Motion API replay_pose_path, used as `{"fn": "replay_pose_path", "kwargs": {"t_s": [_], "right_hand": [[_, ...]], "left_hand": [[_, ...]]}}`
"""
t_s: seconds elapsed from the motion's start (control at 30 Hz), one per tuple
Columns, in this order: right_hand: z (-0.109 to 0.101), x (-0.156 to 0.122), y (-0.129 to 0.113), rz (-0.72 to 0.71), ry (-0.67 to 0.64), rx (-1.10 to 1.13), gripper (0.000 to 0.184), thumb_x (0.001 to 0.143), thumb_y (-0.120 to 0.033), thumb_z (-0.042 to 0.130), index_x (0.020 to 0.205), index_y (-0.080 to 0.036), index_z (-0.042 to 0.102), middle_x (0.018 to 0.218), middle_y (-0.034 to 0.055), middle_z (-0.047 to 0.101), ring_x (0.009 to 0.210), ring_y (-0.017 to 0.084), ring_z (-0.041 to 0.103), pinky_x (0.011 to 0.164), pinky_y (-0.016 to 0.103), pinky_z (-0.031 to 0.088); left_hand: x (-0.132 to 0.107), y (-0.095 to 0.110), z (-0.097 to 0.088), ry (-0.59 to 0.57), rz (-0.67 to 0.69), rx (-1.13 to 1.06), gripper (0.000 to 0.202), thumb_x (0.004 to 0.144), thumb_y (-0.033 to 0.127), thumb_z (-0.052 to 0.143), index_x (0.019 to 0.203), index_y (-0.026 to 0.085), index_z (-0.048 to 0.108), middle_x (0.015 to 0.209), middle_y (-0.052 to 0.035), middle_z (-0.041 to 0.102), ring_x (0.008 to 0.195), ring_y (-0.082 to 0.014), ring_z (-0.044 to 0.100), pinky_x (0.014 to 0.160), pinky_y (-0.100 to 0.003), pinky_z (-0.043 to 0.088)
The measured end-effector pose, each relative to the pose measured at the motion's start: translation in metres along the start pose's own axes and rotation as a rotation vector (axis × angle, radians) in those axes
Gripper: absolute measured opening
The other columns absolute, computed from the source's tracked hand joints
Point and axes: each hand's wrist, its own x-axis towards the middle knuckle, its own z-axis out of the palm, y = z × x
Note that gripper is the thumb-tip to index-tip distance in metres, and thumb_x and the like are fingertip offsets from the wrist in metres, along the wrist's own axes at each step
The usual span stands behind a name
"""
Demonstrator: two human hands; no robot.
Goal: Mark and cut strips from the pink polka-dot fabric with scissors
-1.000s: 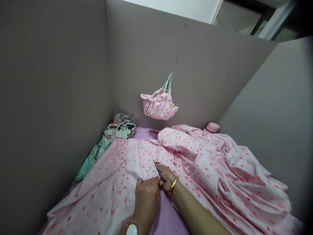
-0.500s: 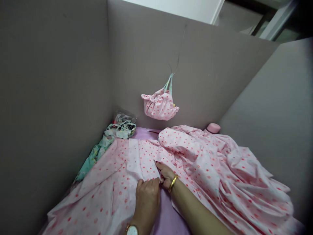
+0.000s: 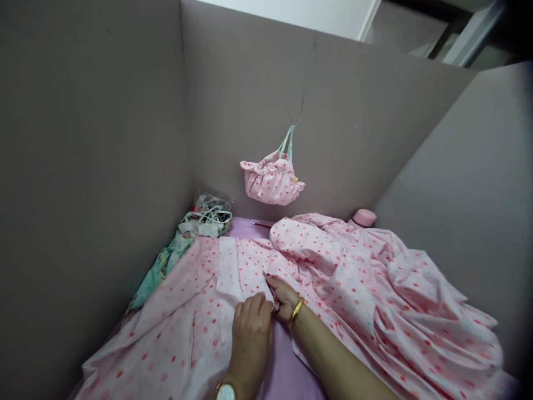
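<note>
Pink fabric with red dots [image 3: 166,339] lies spread before me, with a plain white strip [image 3: 227,261] along it. My left hand [image 3: 252,328], wearing a watch, has its fingers bent and pinched on the fabric's edge. Against its fingertips, my right hand [image 3: 284,300], with a gold bangle, is closed around a slim, dark pointed tool [image 3: 266,276]. Only the tool's tip shows past the fingers; its kind I cannot make out. The exact spot where the fingertips meet is partly hidden.
More dotted fabric [image 3: 366,278] is heaped at right, beside a pink-lidded container [image 3: 363,218]. Green cloth [image 3: 164,264] and a bundle of pale straps [image 3: 208,216] lie at left. A dotted pouch [image 3: 272,180] hangs on the grey partition [image 3: 250,83]. Purple surface [image 3: 287,366] shows underneath.
The fingers of my left hand have lifted and shifted slightly at the fabric's edge. My right hand stays almost in place with the pointed tool.
</note>
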Motion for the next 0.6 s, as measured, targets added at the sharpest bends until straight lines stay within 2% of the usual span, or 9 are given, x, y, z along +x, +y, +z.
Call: {"fn": "replay_pose_path", "kwargs": {"t_s": [0.1,0.17,0.27,0.37,0.43,0.47,0.5,0.53,0.6], "right_hand": [[-0.001,0.004,0.002,-0.007,0.009,0.008,0.031,0.092,-0.028,0.037,0.063,-0.02,0.033,0.039,-0.0104,0.032,0.026,0.002,0.023,0.029,0.011,0.014],[-0.001,0.003,0.003,-0.023,0.003,0.01,0.03,0.093,-0.03,0.034,0.065,-0.02,0.032,0.041,-0.0109,0.032,0.026,0.002,0.021,0.03,0.011,0.013],[-0.006,-0.008,0.007,-0.036,-0.029,-0.029,0.031,0.094,-0.031,0.031,0.064,-0.019,0.034,0.042,-0.0103,0.033,0.027,0.002,0.02,0.031,0.011,0.012],[-0.027,-0.027,0.011,-0.019,-0.085,-0.135,0.034,0.091,-0.034,0.034,0.063,-0.017,0.044,0.041,-0.0079,0.035,0.029,0.003,0.018,0.032,0.013,0.01],[-0.05,-0.038,0.012,-0.053,-0.124,-0.203,0.028,0.084,-0.034,0.048,0.062,-0.016,0.05,0.042,-0.0067,0.038,0.031,0.004,0.021,0.033,0.015,0.012],[-0.063,-0.042,0.012,-0.151,-0.114,-0.272,0.023,0.078,-0.031,0.056,0.062,-0.016,0.052,0.044,-0.0059,0.04,0.034,0.005,0.026,0.035,0.016,0.015],[-0.077,-0.043,0.01,-0.312,-0.066,-0.371,0.017,0.073,-0.027,0.062,0.062,-0.017,0.054,0.047,-0.0049,0.044,0.038,0.006,0.033,0.038,0.017,0.021],[-0.09,-0.043,0.007,-0.512,0.018,-0.498,0.012,0.069,-0.024,0.065,0.065,-0.017,0.056,0.052,-0.0034,0.049,0.045,0.008,0.04,0.042,0.018,0.027],[-0.112,-0.035,0.0,-0.879,0.24,-0.798,0.01,0.069,-0.025,0.063,0.075,-0.017,0.06,0.064,0.0011,0.057,0.06,0.015,0.051,0.055,0.023,0.036]], "left_hand": [[0.005,-0.006,0.0,-0.021,-0.044,-0.046,0.033,0.082,0.001,0.035,0.097,0.018,0.059,0.099,-0.0059,0.065,0.092,-0.0183,0.057,0.094,-0.04,0.035],[0.008,-0.009,-0.001,-0.083,-0.104,-0.066,0.032,0.083,0.003,0.032,0.097,0.017,0.058,0.088,-0.0054,0.065,0.084,-0.0181,0.057,0.089,-0.039,0.038],[0.01,-0.01,-0.006,-0.104,-0.094,-0.074,0.025,0.087,0.016,0.036,0.096,0.017,0.059,0.086,-0.007,0.065,0.083,-0.0204,0.057,0.077,-0.035,0.044],[0.01,-0.015,-0.015,-0.109,-0.078,-0.121,0.029,0.09,0.03,0.034,0.1,0.018,0.059,0.092,-0.0062,0.066,0.086,-0.0182,0.06,0.077,-0.031,0.046],[0.014,-0.026,-0.028,-0.085,-0.112,-0.135,0.033,0.09,0.032,0.031,0.105,0.018,0.057,0.102,-0.0078,0.064,0.094,-0.0177,0.059,0.081,-0.03,0.047],[0.016,-0.035,-0.036,-0.052,-0.139,-0.102,0.035,0.089,0.032,0.031,0.107,0.016,0.056,0.109,-0.0096,0.062,0.101,-0.0188,0.057,0.085,-0.032,0.046],[0.019,-0.046,-0.047,-0.008,-0.171,-0.023,0.036,0.088,0.032,0.032,0.11,0.014,0.055,0.115,-0.0125,0.059,0.108,-0.0215,0.053,0.09,-0.035,0.043],[0.021,-0.057,-0.057,0.056,-0.218,0.1,0.039,0.087,0.032,0.033,0.113,0.011,0.054,0.122,-0.0162,0.053,0.115,-0.0253,0.048,0.094,-0.039,0.04],[0.023,-0.08,-0.079,0.124,-0.361,0.371,0.046,0.086,0.033,0.033,0.121,0.006,0.047,0.128,-0.0236,0.045,0.116,-0.0325,0.044,0.092,-0.045,0.038]]}}
